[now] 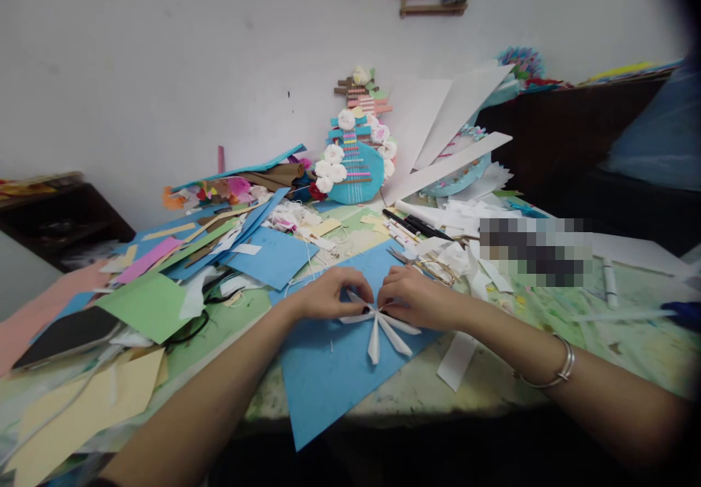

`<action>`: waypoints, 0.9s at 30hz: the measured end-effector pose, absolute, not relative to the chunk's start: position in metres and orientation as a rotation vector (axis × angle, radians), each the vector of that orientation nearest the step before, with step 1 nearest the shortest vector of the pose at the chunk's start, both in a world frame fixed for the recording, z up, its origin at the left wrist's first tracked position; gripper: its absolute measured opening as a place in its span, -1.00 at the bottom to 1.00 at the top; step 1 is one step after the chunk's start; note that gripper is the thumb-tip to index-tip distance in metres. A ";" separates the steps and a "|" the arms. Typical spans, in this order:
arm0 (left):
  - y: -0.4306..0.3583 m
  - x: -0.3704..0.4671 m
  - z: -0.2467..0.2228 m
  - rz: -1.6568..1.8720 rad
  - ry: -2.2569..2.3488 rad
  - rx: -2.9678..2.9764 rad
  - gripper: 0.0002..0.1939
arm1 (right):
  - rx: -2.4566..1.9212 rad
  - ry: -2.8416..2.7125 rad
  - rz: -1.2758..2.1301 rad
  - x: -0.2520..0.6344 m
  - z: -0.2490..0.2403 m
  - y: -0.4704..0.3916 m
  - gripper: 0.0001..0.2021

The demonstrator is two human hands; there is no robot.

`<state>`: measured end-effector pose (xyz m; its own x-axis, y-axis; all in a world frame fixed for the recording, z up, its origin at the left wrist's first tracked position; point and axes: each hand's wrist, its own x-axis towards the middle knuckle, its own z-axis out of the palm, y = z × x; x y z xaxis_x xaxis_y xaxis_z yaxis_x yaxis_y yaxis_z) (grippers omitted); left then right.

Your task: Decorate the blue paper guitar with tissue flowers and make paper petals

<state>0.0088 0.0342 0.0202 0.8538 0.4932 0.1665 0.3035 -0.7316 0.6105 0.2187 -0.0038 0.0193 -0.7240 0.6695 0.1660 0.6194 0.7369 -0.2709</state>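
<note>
A white paper flower point(377, 330) with long narrow petals lies over a blue sheet point(323, 381) in front of me. My left hand point(328, 293) pinches a petal at the flower's left side, thumb and fingers closed. From the right, my right hand point(413, 296) is closed on the petals near the flower's centre. Both sets of fingertips almost meet there, and they hide the far petals. Just beyond my right hand rest gold-handled scissors point(432, 268). A loose white paper strip point(457, 361) lies to the right of the blue sheet.
Against the wall stands a blue paper guitar point(358, 173) with white flowers. Dark markers point(413, 225) lie behind the scissors. To the left are a green sheet point(145, 304), a dark tablet-like slab point(66, 337) with a cable, and cream paper point(90, 407). White scraps point(454, 257) crowd the right.
</note>
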 end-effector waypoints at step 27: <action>0.023 0.023 0.012 0.519 0.663 2.516 -0.92 | -0.920 -2.654 0.472 0.225 0.016 -0.003 -0.78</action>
